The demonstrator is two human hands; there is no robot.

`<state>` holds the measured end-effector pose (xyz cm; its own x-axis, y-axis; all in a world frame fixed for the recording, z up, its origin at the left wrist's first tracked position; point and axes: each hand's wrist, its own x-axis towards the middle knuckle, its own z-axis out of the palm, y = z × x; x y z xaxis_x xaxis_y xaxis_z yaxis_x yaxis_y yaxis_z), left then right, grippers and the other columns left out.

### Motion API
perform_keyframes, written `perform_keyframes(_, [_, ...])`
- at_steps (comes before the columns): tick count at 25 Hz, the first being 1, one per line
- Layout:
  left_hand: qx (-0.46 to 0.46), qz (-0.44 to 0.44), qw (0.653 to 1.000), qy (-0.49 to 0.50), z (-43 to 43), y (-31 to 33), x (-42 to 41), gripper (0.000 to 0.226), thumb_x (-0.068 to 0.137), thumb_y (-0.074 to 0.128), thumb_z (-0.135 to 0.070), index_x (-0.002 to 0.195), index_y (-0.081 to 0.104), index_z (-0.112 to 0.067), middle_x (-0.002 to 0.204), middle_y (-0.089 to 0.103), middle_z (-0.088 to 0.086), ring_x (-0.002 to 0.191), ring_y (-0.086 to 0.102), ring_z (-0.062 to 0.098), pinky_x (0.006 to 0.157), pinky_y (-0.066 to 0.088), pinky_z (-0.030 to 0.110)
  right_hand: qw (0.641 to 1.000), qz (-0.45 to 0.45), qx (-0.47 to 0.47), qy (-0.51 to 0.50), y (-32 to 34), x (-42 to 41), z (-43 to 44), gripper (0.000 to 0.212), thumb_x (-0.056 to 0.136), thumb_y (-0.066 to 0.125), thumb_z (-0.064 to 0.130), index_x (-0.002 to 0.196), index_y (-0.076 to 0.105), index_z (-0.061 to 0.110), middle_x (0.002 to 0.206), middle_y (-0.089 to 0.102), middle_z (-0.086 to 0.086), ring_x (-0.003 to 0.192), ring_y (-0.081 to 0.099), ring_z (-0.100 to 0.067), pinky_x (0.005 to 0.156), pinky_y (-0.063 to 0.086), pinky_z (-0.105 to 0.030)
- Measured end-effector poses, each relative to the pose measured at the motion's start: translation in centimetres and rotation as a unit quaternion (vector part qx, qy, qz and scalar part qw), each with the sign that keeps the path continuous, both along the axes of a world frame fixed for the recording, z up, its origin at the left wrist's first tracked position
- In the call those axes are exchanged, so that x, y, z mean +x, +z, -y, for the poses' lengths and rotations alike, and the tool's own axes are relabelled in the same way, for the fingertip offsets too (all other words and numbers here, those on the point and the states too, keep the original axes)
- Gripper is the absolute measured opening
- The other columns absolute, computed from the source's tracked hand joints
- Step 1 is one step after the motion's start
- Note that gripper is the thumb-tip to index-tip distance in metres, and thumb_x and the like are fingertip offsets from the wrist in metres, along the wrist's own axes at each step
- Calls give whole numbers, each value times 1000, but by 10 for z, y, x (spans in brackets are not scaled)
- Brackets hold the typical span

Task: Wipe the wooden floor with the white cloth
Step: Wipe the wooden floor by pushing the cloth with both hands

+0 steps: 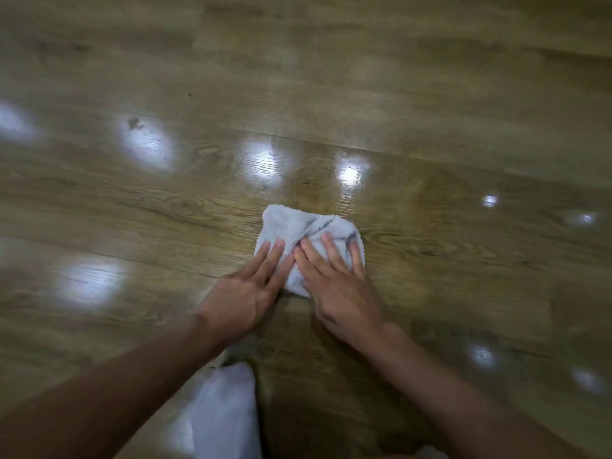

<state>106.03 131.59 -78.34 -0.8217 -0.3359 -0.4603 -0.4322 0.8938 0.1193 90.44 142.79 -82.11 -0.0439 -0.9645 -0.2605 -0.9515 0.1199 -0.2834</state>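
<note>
Wood-grain planks of the wooden floor (430, 94) fill everything I can see, running slantwise, glossy enough to throw back soft white light patches (349, 173) in a loose scatter. The far planks and the outer edges are smeared, so the grain there is hard to read.

Both forearms are cut off at the lower edge. Between them lies a pale fabric shape (228, 412), too blurred for me to say what it is. The near part of the white cloth (298, 223) is hidden under the fingers, and I cannot tell how it is folded beneath them.

That cloth sits bunched on the floor at the middle, its fluffy far edge showing. The left hand (245, 299) lays straight fingers on its near left side, with the palm back off the cloth. The right hand (341, 293) covers its near right side. Each grip is spread flat, pressing down and pinching nothing, and the two hands nearly meet over the cloth.

Farther off on the left, a dark smudge (134, 122) marks one light patch, and a tiny speck (190, 94) lies beyond it.
</note>
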Motion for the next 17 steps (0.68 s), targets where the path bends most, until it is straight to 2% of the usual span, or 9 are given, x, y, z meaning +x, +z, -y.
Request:
perform_keyframes(2, [-11,23,999,47,23,-6,-2,55,100,19,-15,151,2,-7,158,-3,22,146,4,35,110,38,39,1000,-8,9,25,-7,-8,44,55,100,20,38,152,15,22,161,12,6,148,-2,-23,116,-6,-56])
perform_keyframes(4, [-28,59,992,110,55,-9,-15,59,102,21,-13,151,-11,-10,158,-16,17,147,-7,31,114,31,40,999,-19,2,30,-15,-13,97,53,102,23,37,153,10,24,161,7,8,148,-4,-21,114,-7,-55])
perform_keyframes(7, [-44,76,984,158,81,-4,-26,62,100,27,-7,152,-5,-10,159,-12,16,148,-1,31,113,27,42,999,-16,15,34,-19,-15,139,54,102,23,37,153,6,25,161,4,9,148,-4,-21,115,-6,-55])
perform_keyframes(10, [0,69,981,182,47,-5,-13,58,102,24,-10,152,-4,-12,159,-10,18,147,-2,33,114,23,43,997,-25,-17,76,-14,-15,92,55,102,26,36,153,9,22,161,9,7,148,1,-23,116,-5,-55])
perform_keyframes(13, [36,65,980,182,-25,-5,15,56,103,18,-14,151,-11,-10,158,-14,19,146,-8,36,115,29,41,995,-21,-7,101,-5,10,10,56,101,29,35,152,12,21,160,13,4,148,3,-25,117,3,-57])
perform_keyframes(15, [20,73,982,174,-51,-6,18,55,103,15,-13,149,-11,-3,157,-11,24,145,-8,40,115,25,40,996,-6,30,81,-5,24,-13,56,101,29,34,152,11,21,161,10,5,148,-1,-25,116,3,-58])
perform_keyframes(17, [-27,57,981,185,-42,-18,10,53,102,18,-9,148,-6,4,156,-4,28,143,-4,45,118,14,43,997,25,53,59,-10,22,11,54,102,23,36,152,8,24,161,6,8,148,-5,-24,115,-1,-57])
